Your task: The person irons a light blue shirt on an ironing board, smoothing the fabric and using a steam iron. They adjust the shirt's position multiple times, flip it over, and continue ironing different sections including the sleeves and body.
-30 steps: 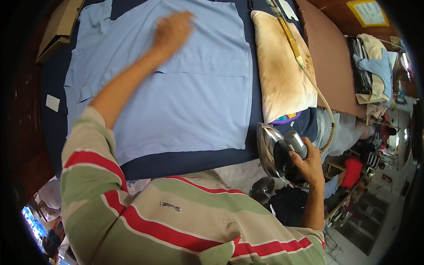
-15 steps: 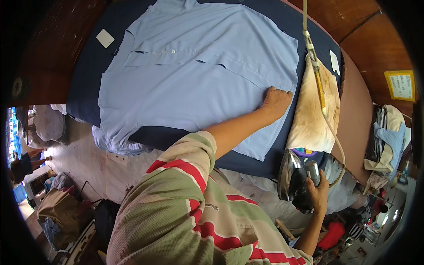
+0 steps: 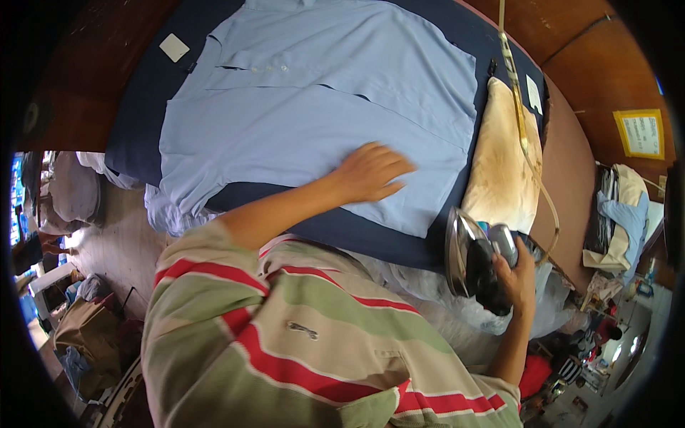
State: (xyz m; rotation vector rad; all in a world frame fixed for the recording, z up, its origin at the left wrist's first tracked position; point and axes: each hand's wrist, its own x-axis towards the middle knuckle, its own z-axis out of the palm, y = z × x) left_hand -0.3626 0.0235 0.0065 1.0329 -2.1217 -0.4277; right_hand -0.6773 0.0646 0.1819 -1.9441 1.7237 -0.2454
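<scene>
- The right hand [image 3: 523, 274] has its grip wrapped round a steam iron [image 3: 486, 274], beside the near edge of the dark-blue counter [image 3: 139, 128], toward its right end; the iron is tipped, its metal plate turned left.
- The left hand [image 3: 372, 171] holds nothing visible; its fingers are loosely spread above the near half of a light-blue garment [image 3: 307, 143].
- The garment lies spread on the counter, left of the iron and away from the near edge. Its long axis runs roughly along that edge; the left hand is plainly the nearer, the iron just off the garment's near right corner.
- Between the garment and a brown board [image 3: 571, 185] lies a scorched pale cushion [image 3: 496, 164], a yellowish hose [image 3: 521, 125] crossing above it.
- A white card [image 3: 174, 48] lies near the counter's far left corner.
- The left fingers are blurred, so contact with the cloth cannot be told; nor whether the iron rests on anything. The right palm hides part of the handle, and the picture's top cuts off the garment's far side.
</scene>
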